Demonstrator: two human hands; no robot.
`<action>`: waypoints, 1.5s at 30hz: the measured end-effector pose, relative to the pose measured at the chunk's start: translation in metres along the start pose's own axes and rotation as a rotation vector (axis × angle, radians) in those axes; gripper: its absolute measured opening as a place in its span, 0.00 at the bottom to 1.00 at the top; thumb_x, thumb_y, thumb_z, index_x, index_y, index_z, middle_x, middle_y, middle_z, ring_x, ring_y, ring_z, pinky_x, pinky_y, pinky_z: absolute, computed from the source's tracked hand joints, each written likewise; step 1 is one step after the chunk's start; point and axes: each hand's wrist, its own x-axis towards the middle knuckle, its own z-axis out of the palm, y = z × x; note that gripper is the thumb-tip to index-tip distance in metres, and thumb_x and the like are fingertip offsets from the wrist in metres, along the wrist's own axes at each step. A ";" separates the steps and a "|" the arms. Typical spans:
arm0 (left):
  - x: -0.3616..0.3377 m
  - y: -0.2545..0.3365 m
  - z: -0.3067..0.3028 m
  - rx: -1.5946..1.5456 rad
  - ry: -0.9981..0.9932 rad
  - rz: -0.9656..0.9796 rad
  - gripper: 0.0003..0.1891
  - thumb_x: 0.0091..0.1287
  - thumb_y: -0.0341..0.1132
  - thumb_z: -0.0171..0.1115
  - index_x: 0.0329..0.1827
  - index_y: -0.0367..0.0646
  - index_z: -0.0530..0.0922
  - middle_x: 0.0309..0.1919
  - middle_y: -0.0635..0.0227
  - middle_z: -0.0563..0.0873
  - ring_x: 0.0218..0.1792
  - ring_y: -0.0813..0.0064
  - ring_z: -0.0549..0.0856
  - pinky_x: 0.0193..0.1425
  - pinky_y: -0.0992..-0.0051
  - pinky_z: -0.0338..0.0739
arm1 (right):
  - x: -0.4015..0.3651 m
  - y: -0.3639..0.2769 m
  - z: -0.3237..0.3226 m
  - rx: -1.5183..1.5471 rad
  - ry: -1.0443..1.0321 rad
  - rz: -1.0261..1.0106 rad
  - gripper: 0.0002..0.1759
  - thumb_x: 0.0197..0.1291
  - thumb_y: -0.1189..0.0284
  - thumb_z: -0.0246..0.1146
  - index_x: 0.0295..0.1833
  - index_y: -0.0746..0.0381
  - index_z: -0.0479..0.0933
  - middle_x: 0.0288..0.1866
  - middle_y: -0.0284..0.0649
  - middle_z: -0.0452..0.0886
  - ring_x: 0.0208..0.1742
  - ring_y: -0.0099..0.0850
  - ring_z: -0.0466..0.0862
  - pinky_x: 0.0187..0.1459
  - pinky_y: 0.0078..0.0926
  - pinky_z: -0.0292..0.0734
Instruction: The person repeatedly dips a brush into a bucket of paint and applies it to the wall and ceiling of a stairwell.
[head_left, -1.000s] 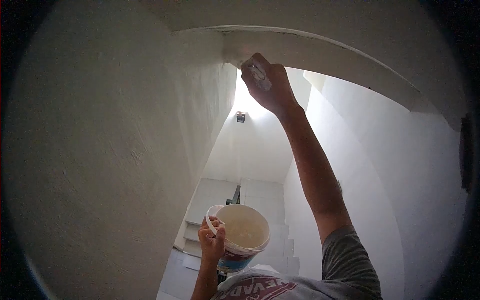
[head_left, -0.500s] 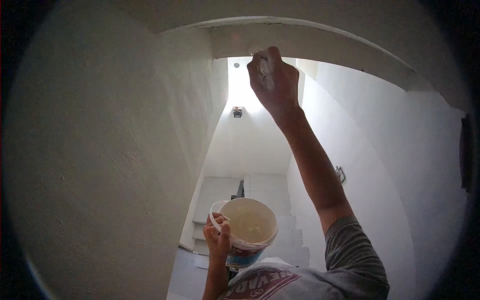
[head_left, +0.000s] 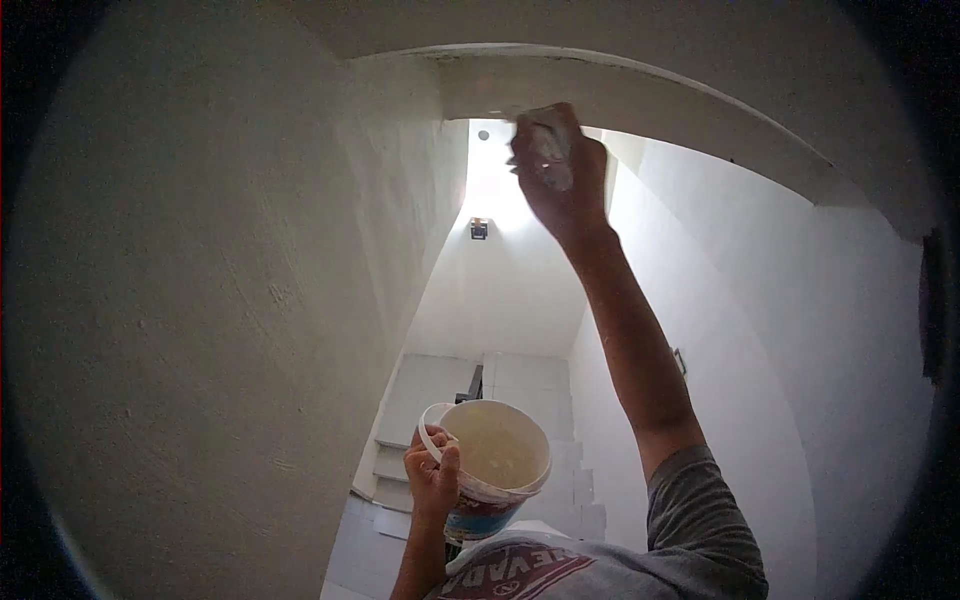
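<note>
My right hand (head_left: 562, 178) is raised overhead, closed around a small paint-smeared tool (head_left: 548, 150) whose tip I cannot make out, pressed against the underside edge of a white overhead beam (head_left: 640, 95). My left hand (head_left: 432, 478) grips the rim and white handle of a small plastic bucket (head_left: 492, 462) held at chest height. The bucket is open and its pale inside looks nearly empty; a blue and red label shows on its outer wall.
A rough white wall (head_left: 220, 300) fills the left side, close to me. Below, white stairs (head_left: 400, 460) lead down a narrow stairwell. A small wall lamp (head_left: 479, 229) hangs on the far wall under bright light. A smooth white wall (head_left: 780, 330) curves along the right.
My right hand slid to the right along the beam's lower edge, away from the corner with the left wall. The bucket stayed at about the same height in my left hand.
</note>
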 end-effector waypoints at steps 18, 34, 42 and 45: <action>-0.002 0.008 -0.003 -0.030 -0.016 -0.063 0.14 0.64 0.32 0.61 0.20 0.36 0.78 0.24 0.65 0.82 0.43 0.63 0.78 0.52 0.61 0.73 | -0.002 0.023 0.035 -0.058 -0.026 0.009 0.14 0.65 0.77 0.65 0.55 0.69 0.77 0.41 0.49 0.89 0.40 0.39 0.91 0.43 0.29 0.87; -0.005 -0.009 -0.008 -0.002 -0.025 -0.092 0.16 0.66 0.37 0.64 0.21 0.36 0.80 0.25 0.66 0.83 0.46 0.63 0.80 0.51 0.62 0.75 | -0.023 0.014 0.020 -0.062 0.192 0.023 0.12 0.68 0.80 0.62 0.55 0.69 0.80 0.41 0.48 0.89 0.39 0.28 0.91 0.42 0.25 0.89; -0.006 -0.013 -0.010 -0.024 -0.046 -0.121 0.15 0.65 0.34 0.63 0.21 0.35 0.79 0.24 0.65 0.82 0.45 0.62 0.80 0.50 0.61 0.75 | -0.005 -0.003 0.045 0.161 -0.039 -0.064 0.15 0.61 0.80 0.65 0.54 0.67 0.80 0.37 0.45 0.88 0.36 0.35 0.90 0.37 0.31 0.86; -0.005 -0.011 -0.011 -0.048 -0.032 -0.133 0.15 0.65 0.35 0.63 0.21 0.35 0.79 0.24 0.65 0.81 0.45 0.62 0.79 0.51 0.61 0.75 | -0.004 0.005 0.033 -0.140 -0.044 -0.042 0.11 0.62 0.74 0.66 0.50 0.63 0.79 0.30 0.47 0.85 0.31 0.41 0.88 0.33 0.34 0.83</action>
